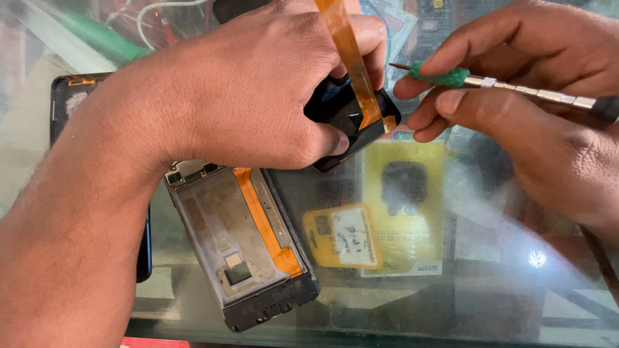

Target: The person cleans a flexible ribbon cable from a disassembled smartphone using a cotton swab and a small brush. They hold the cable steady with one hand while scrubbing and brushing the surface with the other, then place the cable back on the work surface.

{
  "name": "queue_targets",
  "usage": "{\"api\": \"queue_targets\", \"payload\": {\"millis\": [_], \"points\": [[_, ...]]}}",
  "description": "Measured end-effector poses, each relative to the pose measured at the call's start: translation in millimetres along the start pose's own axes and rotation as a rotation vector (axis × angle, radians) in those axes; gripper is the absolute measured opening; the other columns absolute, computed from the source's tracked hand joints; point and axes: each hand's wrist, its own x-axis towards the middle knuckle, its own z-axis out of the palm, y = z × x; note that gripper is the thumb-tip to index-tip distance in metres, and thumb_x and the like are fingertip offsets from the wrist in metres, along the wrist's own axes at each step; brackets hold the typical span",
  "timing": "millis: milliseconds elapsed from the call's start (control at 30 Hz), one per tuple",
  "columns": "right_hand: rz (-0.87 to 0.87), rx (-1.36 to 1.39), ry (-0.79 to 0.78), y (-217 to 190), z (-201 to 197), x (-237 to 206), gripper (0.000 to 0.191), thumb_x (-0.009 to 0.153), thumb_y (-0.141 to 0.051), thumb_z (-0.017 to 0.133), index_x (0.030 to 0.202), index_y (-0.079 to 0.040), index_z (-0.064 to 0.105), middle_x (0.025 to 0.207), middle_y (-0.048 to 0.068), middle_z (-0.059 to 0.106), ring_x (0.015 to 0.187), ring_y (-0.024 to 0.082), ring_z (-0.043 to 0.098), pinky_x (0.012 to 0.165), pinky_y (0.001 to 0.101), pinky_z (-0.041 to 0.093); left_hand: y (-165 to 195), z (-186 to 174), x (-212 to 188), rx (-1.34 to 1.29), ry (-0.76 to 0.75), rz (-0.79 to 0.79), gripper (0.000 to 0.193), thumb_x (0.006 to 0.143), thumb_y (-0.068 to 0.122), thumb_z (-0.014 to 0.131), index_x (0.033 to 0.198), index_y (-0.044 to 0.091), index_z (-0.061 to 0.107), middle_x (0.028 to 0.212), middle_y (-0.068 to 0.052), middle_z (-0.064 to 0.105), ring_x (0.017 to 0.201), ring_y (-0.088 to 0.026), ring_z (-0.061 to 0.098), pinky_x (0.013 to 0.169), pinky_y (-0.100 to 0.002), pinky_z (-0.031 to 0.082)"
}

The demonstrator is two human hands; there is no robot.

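Observation:
My left hand [258, 84] grips a small black phone part [351, 119] with an orange flex ribbon [348, 45] rising from it between my fingers. My right hand [516, 90] holds a thin metal screwdriver [535, 93] with a green grip near its tip, which points left toward the ribbon. Below my left hand lies an opened phone frame [242, 251] with an orange flex cable along its right side, resting on the glass counter [483, 296].
A dark phone or screen panel [64, 96] lies under my left forearm at the left. Yellow packets and a yellow tag [342, 235] show beneath the glass. A green object and a white cable sit at the top left.

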Motion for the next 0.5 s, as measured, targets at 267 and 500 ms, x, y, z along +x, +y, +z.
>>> {"api": "queue_targets", "payload": {"millis": [267,500], "points": [[0.065,0.042,0.0,9.1,-6.8,-8.8,0.017,0.093,0.006,0.051,0.108,0.007,0.059,0.092,0.023,0.075,0.079,0.023,0.077,0.075,0.0351,0.067,0.4,0.7,0.7,0.015,-0.044,-0.1,0.041,0.074,0.017,0.081,0.108,0.009,0.061,0.097,-0.008,0.071,0.097,-0.029,0.069,0.079,-0.045,0.052],[0.017,-0.07,-0.04,6.0,-5.5,-17.7,0.007,0.085,0.011,0.065,0.088,0.005,0.063,0.092,0.018,0.073,0.087,0.021,0.078,0.08,0.0306,0.065,-0.5,2.2,0.1,0.059,-0.036,-0.082,0.043,0.075,0.017,0.082,0.111,0.009,0.06,0.099,-0.009,0.071,0.1,-0.03,0.068,0.079,-0.047,0.052]]}}
